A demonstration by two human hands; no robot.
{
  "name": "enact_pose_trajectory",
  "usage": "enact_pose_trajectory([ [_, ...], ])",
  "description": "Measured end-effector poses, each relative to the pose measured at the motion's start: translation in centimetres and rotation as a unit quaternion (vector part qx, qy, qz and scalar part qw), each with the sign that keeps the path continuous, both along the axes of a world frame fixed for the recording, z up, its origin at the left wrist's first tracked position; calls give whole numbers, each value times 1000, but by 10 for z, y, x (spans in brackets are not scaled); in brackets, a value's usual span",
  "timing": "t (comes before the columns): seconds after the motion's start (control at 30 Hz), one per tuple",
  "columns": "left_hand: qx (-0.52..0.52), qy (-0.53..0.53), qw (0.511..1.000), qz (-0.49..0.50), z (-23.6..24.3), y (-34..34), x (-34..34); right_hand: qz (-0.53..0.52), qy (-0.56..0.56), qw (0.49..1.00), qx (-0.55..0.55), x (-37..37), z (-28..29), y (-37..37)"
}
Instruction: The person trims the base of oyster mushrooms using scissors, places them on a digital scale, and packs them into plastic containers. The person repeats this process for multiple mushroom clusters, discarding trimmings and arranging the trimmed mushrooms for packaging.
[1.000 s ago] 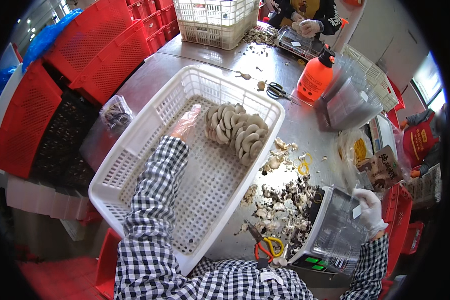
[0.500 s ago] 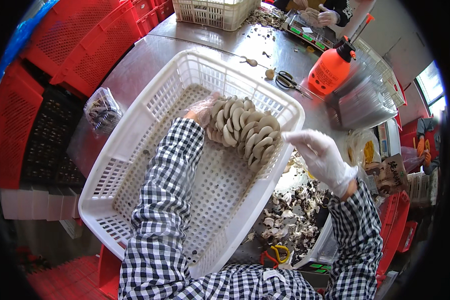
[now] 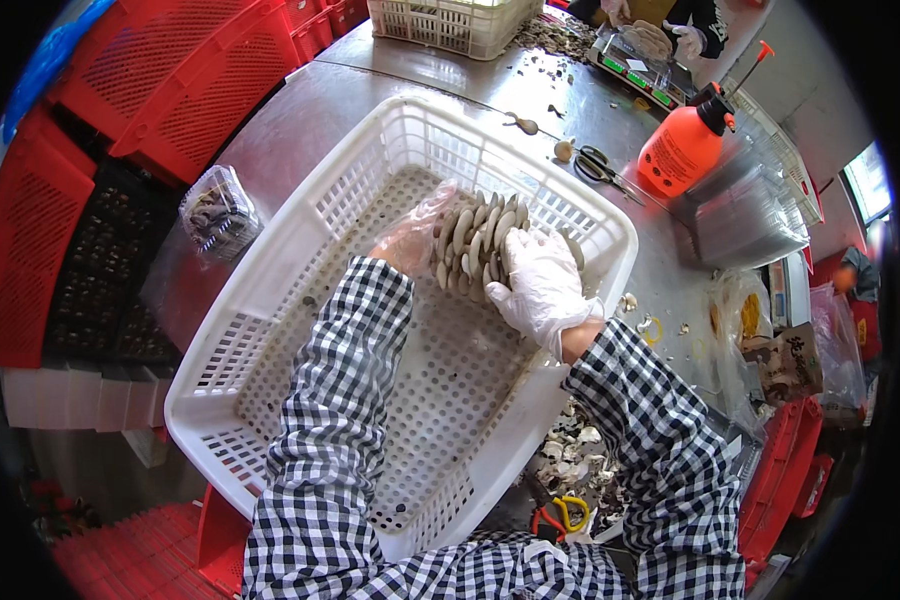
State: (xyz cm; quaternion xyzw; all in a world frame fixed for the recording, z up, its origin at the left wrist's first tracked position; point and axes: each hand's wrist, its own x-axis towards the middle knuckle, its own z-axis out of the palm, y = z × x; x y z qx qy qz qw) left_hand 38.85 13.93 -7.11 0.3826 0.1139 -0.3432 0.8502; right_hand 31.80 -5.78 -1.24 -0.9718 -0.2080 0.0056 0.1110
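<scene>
A white perforated plastic basket point(image 3: 300, 300) stands in front of me on a metal table. Grey-brown oyster mushrooms point(image 3: 475, 240) are packed in overlapping rows at its far end. Gloved in clear plastic, my left hand point(image 3: 417, 235) braces the left end of these mushrooms, its fingertips partly hidden. My right hand point(image 3: 543, 283), in a white glove, reaches over the basket's right wall and grips mushrooms from above, with its thumb toward me and its fingers curled over the caps.
Scissors point(image 3: 608, 172) and an orange spray bottle point(image 3: 680, 148) lie beyond the basket. Clear containers point(image 3: 750, 225) are stacked at right. A filled clear box point(image 3: 218, 215) sits left. Mushroom scraps point(image 3: 575, 455) and red-and-yellow-handled snips point(image 3: 562, 515) are nearby. Another person works at a scale point(image 3: 635, 68).
My right hand has come left from outside the basket's right wall and closed over the mushrooms. My left hand stays at their left end. The view has shifted slightly.
</scene>
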Motion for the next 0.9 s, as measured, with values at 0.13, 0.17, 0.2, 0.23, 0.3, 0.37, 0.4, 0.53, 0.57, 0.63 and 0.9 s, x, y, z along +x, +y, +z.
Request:
enact_pose_trajectory([
  [0.13, -39, -107, 989, 99, -67, 13, -13, 51, 15, 994, 93, -8, 12, 18],
  [0.17, -54, -114, 987, 94, -66, 17, -18, 66, 20, 988, 138, -9, 14, 20],
  [0.2, -70, -121, 986, 90, -65, 22, -22, 98, -14, 975, 197, -6, 4, 21],
  [0.23, -87, -129, 984, 82, -52, 23, -28, 112, -13, 967, 227, -9, 6, 22],
  [0.3, -70, -153, 979, 113, -7, 25, -47, 140, -16, 947, 289, -19, 14, 29],
  [0.37, -94, -141, 967, 192, 6, 32, -54, 167, -29, 933, 319, -34, 40, 31],
  [0.4, -122, -135, 964, 193, 14, 34, -57, 169, -40, 932, 317, -45, 60, 24],
  [0.53, -177, -152, 961, 150, 50, 29, -74, 14, 26, 838, 546, -105, 83, -4],
  [0.57, -155, -174, 962, 139, 57, 23, -78, -55, 137, 721, 677, -118, 83, -10],
  [0.63, -111, -220, 962, 118, 73, 11, -86, -101, 162, 684, 704, -134, 92, -31],
  [0.9, 51, -399, 904, -146, 161, -120, -196, 32, 273, 305, 912, -221, 60, -119],
])
